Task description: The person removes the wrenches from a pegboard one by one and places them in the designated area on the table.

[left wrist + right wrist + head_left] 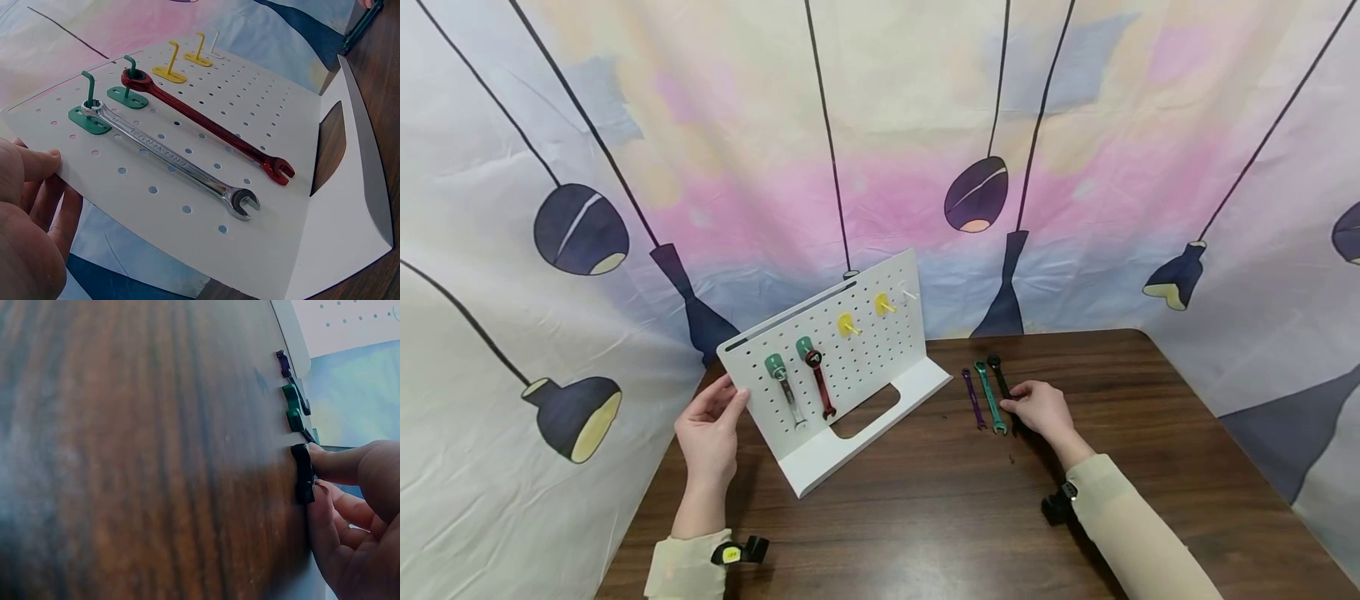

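My left hand (709, 429) pinches the left edge of a white pegboard (880, 367) between thumb and fingers. A silver wrench (169, 153) and a red wrench (212, 125) hang by their ring ends from two green hooks (90, 119) on the board. Two yellow hooks (169, 74) and a white hook (215, 47) carry nothing. On the table, my right hand (1041, 408) pinches a black wrench (1000, 379) by its shaft, near the open end. Left of it lie a green wrench (988, 396) and a purple wrench (973, 398), side by side.
The brown wooden table (917, 533) carries the board at its left and the loose wrenches to the right of it. A cloth backdrop (880, 108) with printed lamps hangs behind the table. The board's base has a cut-out slot (865, 412).
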Tool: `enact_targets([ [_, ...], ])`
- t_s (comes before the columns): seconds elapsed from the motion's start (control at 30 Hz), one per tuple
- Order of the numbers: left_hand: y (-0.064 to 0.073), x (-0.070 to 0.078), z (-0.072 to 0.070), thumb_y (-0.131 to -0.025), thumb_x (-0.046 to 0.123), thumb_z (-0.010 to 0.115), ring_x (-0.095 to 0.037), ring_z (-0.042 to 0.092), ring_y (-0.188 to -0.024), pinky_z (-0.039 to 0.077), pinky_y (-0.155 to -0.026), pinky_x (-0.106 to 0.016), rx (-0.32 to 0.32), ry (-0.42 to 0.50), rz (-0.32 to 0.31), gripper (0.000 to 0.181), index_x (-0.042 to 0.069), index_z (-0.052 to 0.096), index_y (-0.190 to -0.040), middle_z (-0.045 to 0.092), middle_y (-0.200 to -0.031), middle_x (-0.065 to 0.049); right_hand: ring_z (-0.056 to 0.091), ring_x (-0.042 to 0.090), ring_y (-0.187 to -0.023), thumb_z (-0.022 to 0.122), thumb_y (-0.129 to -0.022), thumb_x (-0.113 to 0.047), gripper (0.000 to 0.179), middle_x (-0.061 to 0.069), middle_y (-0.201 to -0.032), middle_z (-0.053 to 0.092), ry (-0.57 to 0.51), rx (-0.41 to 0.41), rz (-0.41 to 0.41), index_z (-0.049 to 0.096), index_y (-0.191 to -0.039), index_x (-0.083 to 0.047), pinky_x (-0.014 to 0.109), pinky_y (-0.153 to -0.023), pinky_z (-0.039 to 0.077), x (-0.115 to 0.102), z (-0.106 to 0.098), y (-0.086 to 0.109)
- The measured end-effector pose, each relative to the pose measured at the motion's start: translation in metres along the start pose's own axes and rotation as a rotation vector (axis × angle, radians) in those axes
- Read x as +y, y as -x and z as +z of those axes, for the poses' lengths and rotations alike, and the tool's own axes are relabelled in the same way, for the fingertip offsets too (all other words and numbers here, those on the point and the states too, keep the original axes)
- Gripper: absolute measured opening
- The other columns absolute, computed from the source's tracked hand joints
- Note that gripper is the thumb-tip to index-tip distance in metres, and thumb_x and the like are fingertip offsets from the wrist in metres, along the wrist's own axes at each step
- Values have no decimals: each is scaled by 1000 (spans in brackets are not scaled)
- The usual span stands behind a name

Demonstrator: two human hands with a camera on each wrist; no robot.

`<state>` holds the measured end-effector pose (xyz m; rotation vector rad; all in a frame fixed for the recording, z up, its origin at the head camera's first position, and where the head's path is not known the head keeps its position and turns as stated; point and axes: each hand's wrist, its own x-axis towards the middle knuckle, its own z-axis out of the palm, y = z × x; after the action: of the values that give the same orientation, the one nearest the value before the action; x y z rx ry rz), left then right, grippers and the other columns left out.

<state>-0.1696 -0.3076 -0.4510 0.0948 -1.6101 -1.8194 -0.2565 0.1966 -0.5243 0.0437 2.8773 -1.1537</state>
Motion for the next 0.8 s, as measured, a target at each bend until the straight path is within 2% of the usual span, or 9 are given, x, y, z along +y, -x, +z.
enact_targets([
  [0.17, 0, -1, -1, -92, -8, 80, -12, 68, -84, 59, -76, -18, 6, -20, -6, 32, -7, 76, -123, 76, -90, 3, 70, 29, -87, 78, -100, -31, 40, 16, -102, 75, -47, -6, -10, 73, -121, 3, 48, -77, 58, 4, -1, -1],
  [0.33, 0, 0, 0, -91, -7, 82, -13, 67, -84, 59, -77, -18, 8, -20, -16, 34, -6, 76, -124, 76, -90, 3, 73, 25, -82, 74, -103, -38, 47, 17, -105, 73, -144, -21, 8, 72, -126, 3, 46, -76, 61, 8, -3, 0],
  [0.47, 0, 0, 0, -90, -8, 82, -13, 67, -84, 58, -76, -17, 12, -19, -22, 34, -6, 76, -124, 75, -90, 3, 73, 26, -90, 66, -107, -44, 56, 20, -114, 70, -246, -29, 41, 68, -134, 4, 41, -79, 63, 10, -5, 0],
  [0.63, -1, -1, 0, -90, -9, 82, -13, 67, -84, 58, -76, -17, 14, -30, -22, 34, -5, 77, -123, 76, -90, 4, 71, 25, -93, 61, -110, -44, 56, 19, -115, 70, -323, -1, 65, 64, -140, 4, 35, -78, 63, 9, -4, -2],
  [0.8, 0, -1, 0, -90, -9, 81, -13, 67, -84, 59, -75, -17, 14, -23, -16, 34, -6, 77, -123, 76, -90, 3, 71, 24, -89, 59, -111, -44, 53, 18, -110, 71, -337, 59, 14, 65, -139, 1, 31, -74, 61, 3, -3, -5],
])
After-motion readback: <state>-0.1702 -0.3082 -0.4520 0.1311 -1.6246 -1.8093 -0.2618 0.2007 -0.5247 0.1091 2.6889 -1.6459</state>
